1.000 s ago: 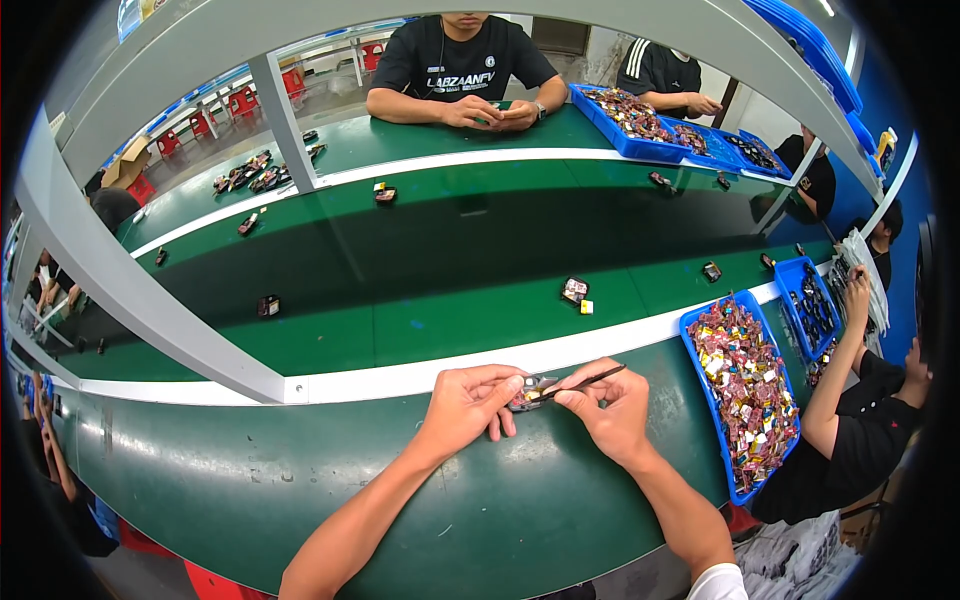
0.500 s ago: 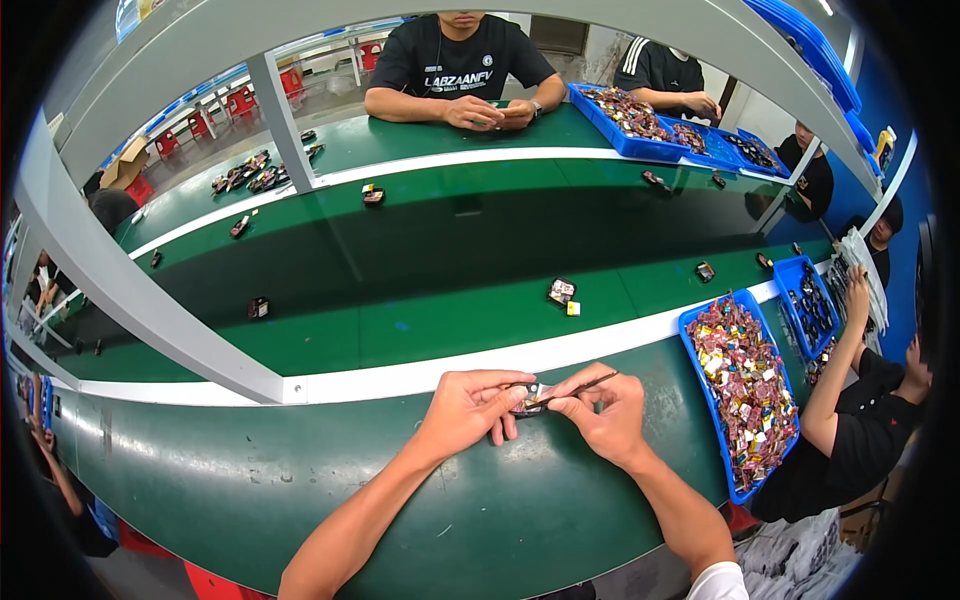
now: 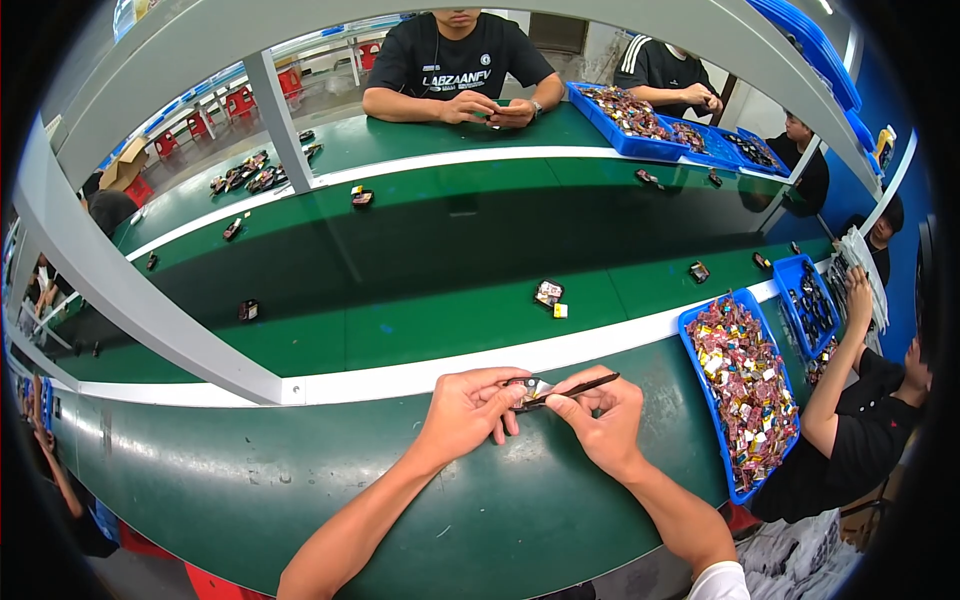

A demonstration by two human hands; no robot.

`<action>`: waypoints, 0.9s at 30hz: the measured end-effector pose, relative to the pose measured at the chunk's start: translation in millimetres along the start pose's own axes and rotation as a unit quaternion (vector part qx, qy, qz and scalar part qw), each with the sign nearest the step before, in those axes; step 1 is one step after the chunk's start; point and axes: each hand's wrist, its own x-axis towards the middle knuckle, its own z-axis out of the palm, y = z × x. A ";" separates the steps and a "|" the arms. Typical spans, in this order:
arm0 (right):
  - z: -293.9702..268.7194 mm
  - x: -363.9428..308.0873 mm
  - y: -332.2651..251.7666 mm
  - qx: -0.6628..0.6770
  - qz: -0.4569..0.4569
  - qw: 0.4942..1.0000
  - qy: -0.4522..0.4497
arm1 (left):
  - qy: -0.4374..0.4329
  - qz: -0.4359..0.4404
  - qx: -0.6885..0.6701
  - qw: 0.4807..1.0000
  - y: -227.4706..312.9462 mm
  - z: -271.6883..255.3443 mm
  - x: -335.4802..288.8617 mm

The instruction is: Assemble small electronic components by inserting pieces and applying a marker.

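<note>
The left hand (image 3: 468, 408) grips a small dark case (image 3: 523, 384) between thumb and fingers, its remaining fingers curled beneath; the right hand (image 3: 606, 415) is closed in a pinch around a slim dark tool (image 3: 585, 387), which slants from upper right down toward the case; whether its lower end touches the case is too small to tell. The case is held just above the green bench (image 3: 300, 490), between the two hands and near the white rail (image 3: 520, 358) along the bench's far edge; the forearms come in from the lower edge, well apart.

To the right of the right hand, a large blue tray (image 3: 705, 395) lies on the bench, heaped with small red, yellow and white pieces; just beyond it sits a smaller blue tray (image 3: 790, 305) with dark parts inside; next to both, a co-worker in a black top (image 3: 850, 440) raises an arm.

Across the rail runs a green belt (image 3: 430, 335); on it lie scattered dark units, one of them (image 3: 548, 292) with a yellow-and-white block (image 3: 560, 311) beside it; on the far side, another co-worker in a black T-shirt (image 3: 450, 65) brings both hands together over the surface.
</note>
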 end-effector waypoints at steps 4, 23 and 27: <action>1.6 -3.2 1.6 -0.010 -0.005 1.000 0.011 | 0.000 0.006 -0.006 1.000 -1.0 -1.2 1.0; 1.2 -1.4 5.4 -0.002 -0.015 1.000 0.023 | 0.022 0.012 -0.024 0.999 -3.7 -1.8 0.6; -0.7 -2.3 1.5 -0.050 -0.042 0.998 0.002 | 0.031 0.010 -0.036 0.999 -4.0 -1.2 0.4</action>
